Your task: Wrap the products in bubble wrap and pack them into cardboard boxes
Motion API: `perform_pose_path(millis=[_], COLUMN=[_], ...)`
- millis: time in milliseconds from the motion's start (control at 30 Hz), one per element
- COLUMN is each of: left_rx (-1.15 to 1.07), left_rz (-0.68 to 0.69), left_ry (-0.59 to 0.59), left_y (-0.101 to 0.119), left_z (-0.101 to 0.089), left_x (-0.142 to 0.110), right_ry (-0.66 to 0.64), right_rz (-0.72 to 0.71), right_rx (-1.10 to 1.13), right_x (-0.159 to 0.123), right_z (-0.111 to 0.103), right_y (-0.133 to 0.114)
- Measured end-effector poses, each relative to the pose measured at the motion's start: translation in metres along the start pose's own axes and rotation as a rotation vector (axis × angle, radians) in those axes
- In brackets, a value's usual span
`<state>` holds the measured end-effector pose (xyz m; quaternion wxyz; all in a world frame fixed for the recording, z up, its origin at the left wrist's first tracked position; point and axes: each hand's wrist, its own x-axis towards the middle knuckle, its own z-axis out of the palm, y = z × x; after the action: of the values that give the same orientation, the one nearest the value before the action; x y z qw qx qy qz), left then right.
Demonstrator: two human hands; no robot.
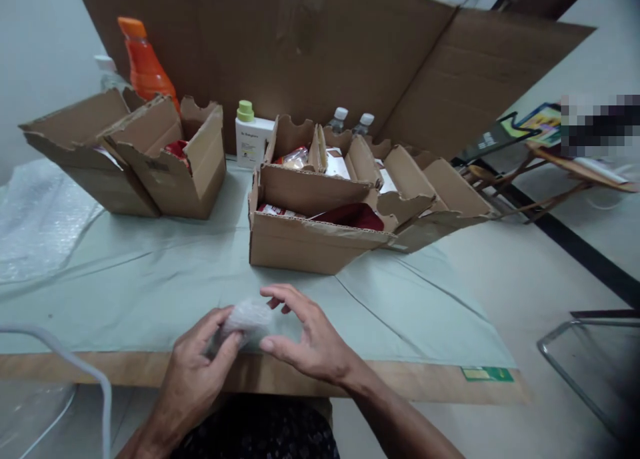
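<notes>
A pale green cloth (165, 272) lies beneath the hands, open cardboard boxes (300, 245) stand beyond them, and pale floor (500, 292) shows to their right. The left hand (197, 355) pinches a bundle (250, 315) between thumb and fingers; the right hand (315, 342) curves wide just beside it. The bundle looks rounded, whitish, translucent and slightly blurred.

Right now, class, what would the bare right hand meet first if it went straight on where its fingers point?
The right hand would probably meet the clear, rounded plastic-wrapped bundle held in the bare left hand; depth is unclear.
</notes>
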<state>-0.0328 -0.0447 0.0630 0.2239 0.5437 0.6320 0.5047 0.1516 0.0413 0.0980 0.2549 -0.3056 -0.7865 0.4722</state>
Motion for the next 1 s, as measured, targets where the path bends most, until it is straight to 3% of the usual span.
perform_pose_path(millis=[100,233,300,367,467,567,633,700,867,1000], left_rx=[0.047,0.08,0.161,0.282,0.443,0.472,0.442,0.423,0.407,0.392], left_rz=[0.311,0.496,0.552,0.615,0.675,0.681,0.669,0.652,0.631,0.641], left_ry=[-0.12,-0.297,-0.262,-0.093,0.095,0.142,0.169,0.157,0.079,0.057], left_y=[0.016,0.038,0.049,0.057,0.061,0.056,0.052,0.048,0.042,0.041], left_z=[0.009,0.012,0.008,0.004,0.007,0.016,0.02,0.021,0.019,0.019], left_x=[0.01,0.031,0.048,0.07,0.104,0.119,0.117,0.112,0.105,0.108], right_ry=[-0.05,-0.043,-0.019,0.058,0.342,0.767,0.895,0.793,0.195,-0.035], right_rz=[-0.017,-0.094,-0.142,-0.184,-0.189,-0.115,-0.141,-0.221,-0.251,-0.183], right_rx=[-0.089,-0.227,-0.215,-0.168,-0.143,-0.233,-0.347,-0.478,-0.716,-0.852], right_x=[-0.006,-0.013,-0.018,-0.024,-0.031,-0.031,-0.023,-0.01,0.03,0.054], right_z=[-0.029,-0.061,-0.083,-0.11,-0.148,-0.175,-0.188,-0.198,-0.21,-0.198], right_y=[-0.008,-0.021,-0.027,-0.033,-0.041,-0.047,-0.049,-0.052,-0.057,-0.051])
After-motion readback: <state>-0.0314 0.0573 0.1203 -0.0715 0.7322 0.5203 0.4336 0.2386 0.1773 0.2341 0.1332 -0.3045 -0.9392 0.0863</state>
